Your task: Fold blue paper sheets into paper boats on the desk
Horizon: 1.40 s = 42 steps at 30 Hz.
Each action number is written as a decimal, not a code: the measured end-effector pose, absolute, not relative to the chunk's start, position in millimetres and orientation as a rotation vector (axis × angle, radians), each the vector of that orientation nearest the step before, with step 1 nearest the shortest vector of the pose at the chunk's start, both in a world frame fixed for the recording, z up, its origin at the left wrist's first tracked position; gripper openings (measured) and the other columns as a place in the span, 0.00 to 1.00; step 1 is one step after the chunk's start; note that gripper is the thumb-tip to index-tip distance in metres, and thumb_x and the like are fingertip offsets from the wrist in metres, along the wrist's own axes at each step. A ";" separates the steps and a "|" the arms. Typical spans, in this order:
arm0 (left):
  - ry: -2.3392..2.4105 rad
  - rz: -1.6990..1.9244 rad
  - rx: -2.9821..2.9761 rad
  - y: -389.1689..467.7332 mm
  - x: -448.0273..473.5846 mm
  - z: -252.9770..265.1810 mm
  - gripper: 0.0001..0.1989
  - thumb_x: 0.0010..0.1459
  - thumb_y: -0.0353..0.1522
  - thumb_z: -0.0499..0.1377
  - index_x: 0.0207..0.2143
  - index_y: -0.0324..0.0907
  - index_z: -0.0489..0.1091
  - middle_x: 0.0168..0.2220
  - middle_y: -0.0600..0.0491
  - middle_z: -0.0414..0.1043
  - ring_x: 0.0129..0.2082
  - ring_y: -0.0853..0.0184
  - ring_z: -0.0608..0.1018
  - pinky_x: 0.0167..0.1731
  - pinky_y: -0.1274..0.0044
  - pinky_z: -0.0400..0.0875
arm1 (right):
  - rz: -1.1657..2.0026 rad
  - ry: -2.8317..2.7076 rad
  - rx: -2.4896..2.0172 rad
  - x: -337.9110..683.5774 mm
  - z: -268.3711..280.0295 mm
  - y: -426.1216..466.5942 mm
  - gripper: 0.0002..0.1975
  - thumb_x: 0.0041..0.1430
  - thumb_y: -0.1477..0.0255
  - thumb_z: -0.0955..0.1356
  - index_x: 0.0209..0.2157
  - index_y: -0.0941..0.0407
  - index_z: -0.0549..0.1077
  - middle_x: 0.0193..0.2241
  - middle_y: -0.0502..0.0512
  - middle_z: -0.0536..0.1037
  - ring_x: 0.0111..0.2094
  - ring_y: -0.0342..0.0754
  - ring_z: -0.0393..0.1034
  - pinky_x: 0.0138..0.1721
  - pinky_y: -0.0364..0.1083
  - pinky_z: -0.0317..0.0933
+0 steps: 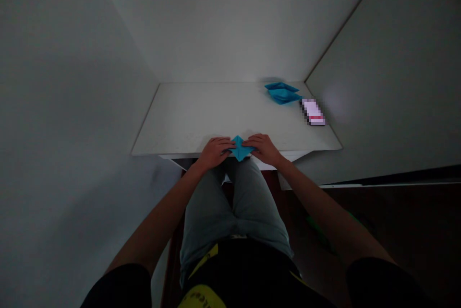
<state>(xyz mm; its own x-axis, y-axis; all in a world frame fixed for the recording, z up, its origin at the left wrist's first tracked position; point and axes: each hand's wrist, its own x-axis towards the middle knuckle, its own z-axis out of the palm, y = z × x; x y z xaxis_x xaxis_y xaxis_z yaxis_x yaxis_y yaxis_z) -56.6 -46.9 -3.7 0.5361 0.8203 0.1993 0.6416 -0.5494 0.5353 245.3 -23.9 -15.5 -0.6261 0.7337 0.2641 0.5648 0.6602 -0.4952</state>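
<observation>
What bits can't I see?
Light blue diamond-shaped folded paper, side corners: head view, partly covered by left fingers and right fingers.
Black rectangular phone, screen: head view, blurred into squares.
Dim green thing: head view, partly behind bare right forearm.
Yellow lettered patch: head view, cut by bottom edge.

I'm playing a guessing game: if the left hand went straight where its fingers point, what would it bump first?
The bright-blue, diamond-shaped folded paper, which the left hand is touching; beyond it, probably the right hand.
</observation>
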 end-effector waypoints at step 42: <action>1.432 1.283 1.719 -1.7 -12.0 -5.8 0.15 0.75 0.44 0.63 0.51 0.45 0.84 0.47 0.48 0.84 0.43 0.62 0.83 0.43 0.70 0.81 | 0.828 -1.708 -1.188 251.6 -7.2 13.6 0.31 0.77 0.42 0.62 0.56 0.51 0.80 0.47 0.59 0.86 0.41 0.53 0.81 0.51 0.55 0.76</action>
<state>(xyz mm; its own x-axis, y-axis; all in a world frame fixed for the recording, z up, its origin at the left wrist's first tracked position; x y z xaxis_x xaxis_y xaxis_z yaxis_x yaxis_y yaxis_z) -12.0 -1.7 -5.8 -0.0261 0.9485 0.3158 0.4177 -0.2767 0.8654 251.6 13.6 -7.2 -0.1643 0.9455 0.2811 0.3652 0.3230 -0.8731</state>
